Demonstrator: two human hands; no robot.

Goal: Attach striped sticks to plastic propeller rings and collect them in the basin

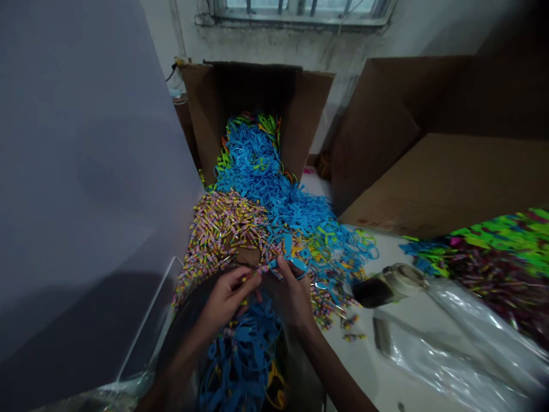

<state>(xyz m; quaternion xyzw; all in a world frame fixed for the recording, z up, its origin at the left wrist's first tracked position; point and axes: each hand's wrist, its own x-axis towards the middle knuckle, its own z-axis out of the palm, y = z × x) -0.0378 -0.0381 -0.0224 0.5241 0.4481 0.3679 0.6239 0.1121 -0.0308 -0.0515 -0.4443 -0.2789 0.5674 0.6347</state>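
Observation:
My left hand (225, 297) is closed in a pinch on a small wrapped candy (256, 272) at the near edge of a heap of pastel wrapped candies (218, 229). My right hand (294, 294) is closed on a blue plastic toy piece (291, 260), right beside the left hand's fingertips. Both hands hover over a pile of blue plastic pieces (244, 355) in a clear bag below my wrists. A big spill of blue plastic pieces (274, 194) runs from an open cardboard box (201, 114) towards my hands.
A large grey panel (86, 171) fills the left. Cardboard boxes (446, 177) stand at the right, with green and blue plastic pieces (506, 234) beside them. A tape dispenser (388, 286) and clear plastic bags (463, 337) lie on the white table at the right.

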